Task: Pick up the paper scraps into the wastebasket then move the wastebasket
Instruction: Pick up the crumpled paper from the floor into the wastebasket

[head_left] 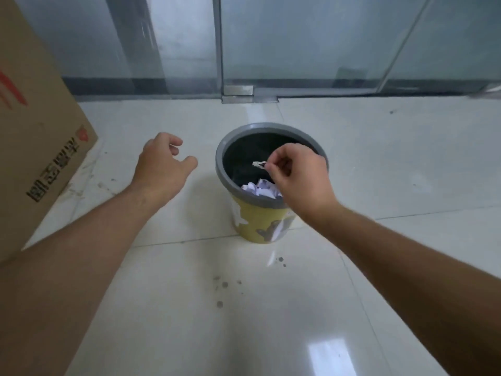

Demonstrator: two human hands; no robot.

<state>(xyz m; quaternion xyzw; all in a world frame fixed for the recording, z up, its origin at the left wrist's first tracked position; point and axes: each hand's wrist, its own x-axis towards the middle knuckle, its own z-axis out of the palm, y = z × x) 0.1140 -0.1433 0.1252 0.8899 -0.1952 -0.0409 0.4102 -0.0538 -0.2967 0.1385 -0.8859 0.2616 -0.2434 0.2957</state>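
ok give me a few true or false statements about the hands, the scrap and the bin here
1. The right hand pinches a paper scrap over the open wastebasket. True.
2. The left hand grips the wastebasket rim. False: it hangs empty to the left of it, apart from it.
3. The wastebasket is empty. False: crumpled white paper lies inside.
4. A cardboard box stands at the left. True.
5. The wastebasket lies tipped over. False: it stands upright on the floor tiles.

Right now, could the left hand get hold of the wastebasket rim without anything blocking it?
Probably yes. The left hand hangs empty just beside the wastebasket, with only bare floor between them. The right hand pinches a paper scrap over the opening, but leaves the near-left rim free.
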